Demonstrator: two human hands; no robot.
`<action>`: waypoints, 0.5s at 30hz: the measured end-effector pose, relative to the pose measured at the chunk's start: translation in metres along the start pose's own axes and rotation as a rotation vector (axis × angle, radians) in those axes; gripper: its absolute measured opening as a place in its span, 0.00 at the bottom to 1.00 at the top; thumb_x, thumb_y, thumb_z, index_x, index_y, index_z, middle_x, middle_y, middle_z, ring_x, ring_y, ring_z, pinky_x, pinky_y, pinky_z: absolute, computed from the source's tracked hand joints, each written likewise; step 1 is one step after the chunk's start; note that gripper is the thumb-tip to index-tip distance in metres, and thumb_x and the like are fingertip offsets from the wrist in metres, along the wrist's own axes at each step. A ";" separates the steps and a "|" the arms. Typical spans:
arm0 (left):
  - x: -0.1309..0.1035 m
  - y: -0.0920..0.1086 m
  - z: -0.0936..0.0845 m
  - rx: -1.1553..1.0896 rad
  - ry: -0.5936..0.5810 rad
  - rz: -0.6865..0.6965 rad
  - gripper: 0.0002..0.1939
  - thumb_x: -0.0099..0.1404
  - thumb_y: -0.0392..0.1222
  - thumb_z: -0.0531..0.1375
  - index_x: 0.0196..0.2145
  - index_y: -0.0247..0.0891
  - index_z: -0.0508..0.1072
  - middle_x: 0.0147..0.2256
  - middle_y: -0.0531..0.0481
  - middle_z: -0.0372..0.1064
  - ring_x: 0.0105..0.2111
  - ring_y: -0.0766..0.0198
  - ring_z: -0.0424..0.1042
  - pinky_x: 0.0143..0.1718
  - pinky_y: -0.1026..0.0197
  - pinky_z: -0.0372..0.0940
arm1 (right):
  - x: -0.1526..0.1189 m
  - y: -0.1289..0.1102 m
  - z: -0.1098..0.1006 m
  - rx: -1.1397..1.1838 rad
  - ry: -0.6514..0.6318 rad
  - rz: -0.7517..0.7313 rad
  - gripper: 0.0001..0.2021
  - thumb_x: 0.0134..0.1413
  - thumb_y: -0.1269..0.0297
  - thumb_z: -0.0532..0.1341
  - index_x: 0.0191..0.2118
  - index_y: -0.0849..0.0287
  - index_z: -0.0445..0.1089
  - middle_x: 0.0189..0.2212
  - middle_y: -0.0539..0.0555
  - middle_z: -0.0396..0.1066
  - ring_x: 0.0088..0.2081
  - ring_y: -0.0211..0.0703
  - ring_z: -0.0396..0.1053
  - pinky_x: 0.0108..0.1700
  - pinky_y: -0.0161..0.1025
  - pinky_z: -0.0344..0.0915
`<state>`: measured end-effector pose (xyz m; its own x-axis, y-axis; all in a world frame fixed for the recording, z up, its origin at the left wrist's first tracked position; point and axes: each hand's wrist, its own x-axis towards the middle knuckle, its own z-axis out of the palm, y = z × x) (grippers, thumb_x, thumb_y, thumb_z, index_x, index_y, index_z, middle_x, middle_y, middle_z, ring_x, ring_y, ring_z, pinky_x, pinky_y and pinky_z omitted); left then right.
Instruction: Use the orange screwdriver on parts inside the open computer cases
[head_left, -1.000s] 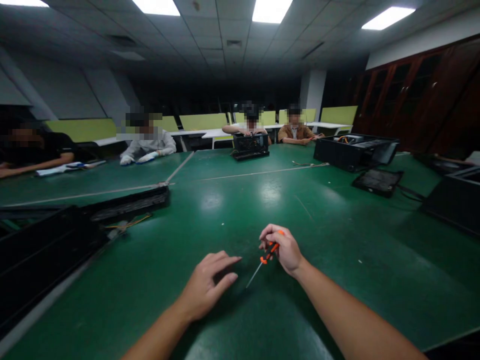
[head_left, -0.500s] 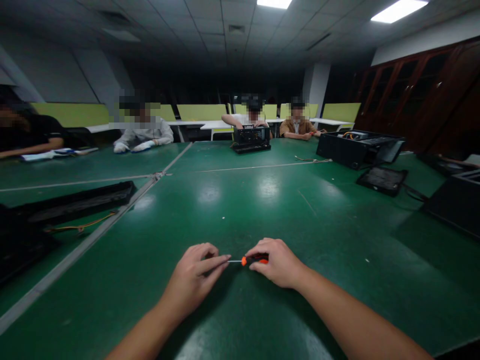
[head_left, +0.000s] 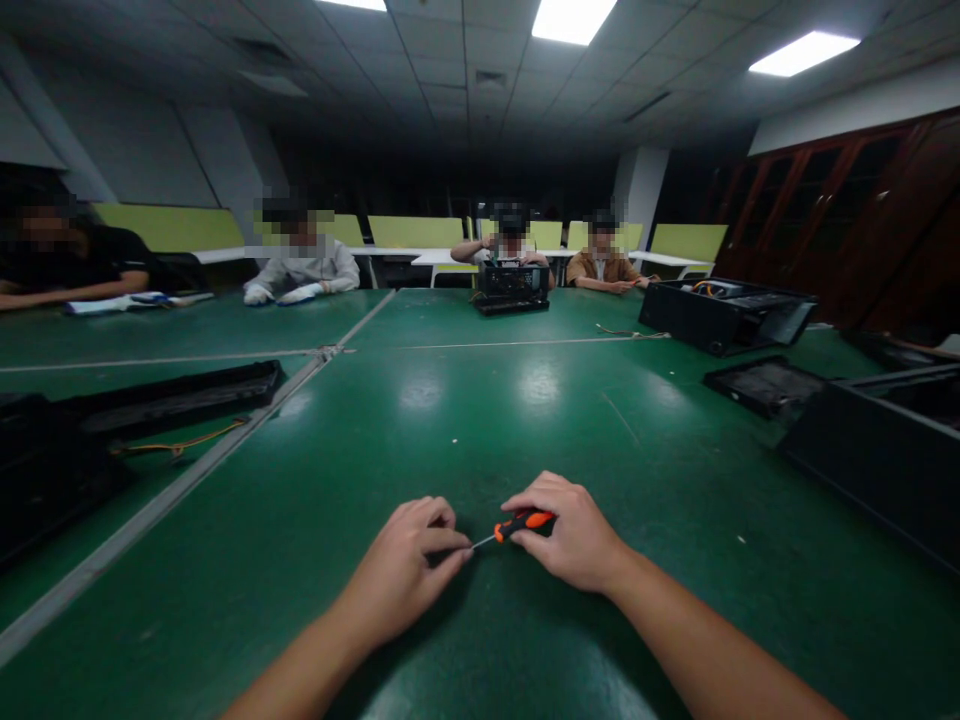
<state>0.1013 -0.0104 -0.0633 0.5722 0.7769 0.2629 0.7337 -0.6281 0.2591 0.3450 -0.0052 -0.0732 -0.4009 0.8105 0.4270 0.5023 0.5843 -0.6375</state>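
A screwdriver with a black and orange handle lies between my two hands, low over the green table. My right hand is closed round the handle, its thumb and fingers on either side. The thin metal shaft slants down to the left, where my left hand pinches its end between thumb and fingertips. Those fingertips hide the tip, so I cannot tell whether anything small is held with it.
At right are black computer cases and a flat black panel. Black metal parts and an orange-yellow cable lie at left. Across the table a person works behind another case; other people sit nearby.
The screwdriver has tilted, its handle now higher than its tip. Both hands sit slightly further right in view. The person opposite has raised an arm above the case.
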 end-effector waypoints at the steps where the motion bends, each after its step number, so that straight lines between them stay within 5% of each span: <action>1: 0.000 0.000 0.000 0.008 -0.001 0.001 0.10 0.67 0.41 0.59 0.34 0.45 0.81 0.32 0.49 0.68 0.36 0.59 0.69 0.39 0.57 0.61 | 0.000 0.002 0.001 -0.031 -0.021 0.020 0.14 0.50 0.73 0.68 0.44 0.54 0.77 0.38 0.51 0.78 0.43 0.45 0.69 0.49 0.41 0.64; 5: -0.001 0.002 -0.003 0.002 0.009 -0.004 0.11 0.68 0.44 0.58 0.35 0.45 0.80 0.34 0.48 0.70 0.38 0.58 0.69 0.42 0.55 0.62 | 0.000 0.007 0.004 -0.108 -0.135 0.039 0.13 0.48 0.75 0.68 0.41 0.54 0.78 0.35 0.51 0.78 0.41 0.48 0.70 0.47 0.44 0.62; 8: -0.002 -0.002 -0.013 -0.120 0.121 -0.095 0.14 0.70 0.50 0.55 0.45 0.45 0.77 0.42 0.47 0.71 0.44 0.56 0.70 0.48 0.54 0.65 | -0.001 -0.007 -0.008 -0.135 -0.173 0.032 0.12 0.52 0.75 0.66 0.42 0.55 0.78 0.36 0.53 0.77 0.42 0.50 0.70 0.47 0.45 0.62; 12: 0.010 -0.004 -0.037 -0.226 0.284 -0.225 0.19 0.73 0.51 0.49 0.54 0.42 0.71 0.47 0.46 0.71 0.48 0.56 0.71 0.51 0.54 0.66 | -0.023 -0.056 -0.052 0.012 -0.135 0.110 0.12 0.58 0.73 0.61 0.46 0.54 0.74 0.40 0.51 0.74 0.41 0.43 0.71 0.44 0.37 0.63; 15: 0.038 0.017 -0.052 -0.168 0.228 -0.141 0.19 0.71 0.49 0.53 0.56 0.42 0.70 0.50 0.45 0.70 0.50 0.55 0.71 0.54 0.52 0.65 | -0.061 -0.088 -0.091 0.185 -0.111 0.138 0.11 0.59 0.71 0.60 0.45 0.51 0.73 0.39 0.50 0.74 0.39 0.40 0.71 0.41 0.34 0.64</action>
<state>0.1161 0.0062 -0.0003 0.3585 0.8387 0.4100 0.7183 -0.5283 0.4526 0.3945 -0.1023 0.0152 -0.4249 0.8667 0.2613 0.4137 0.4427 -0.7956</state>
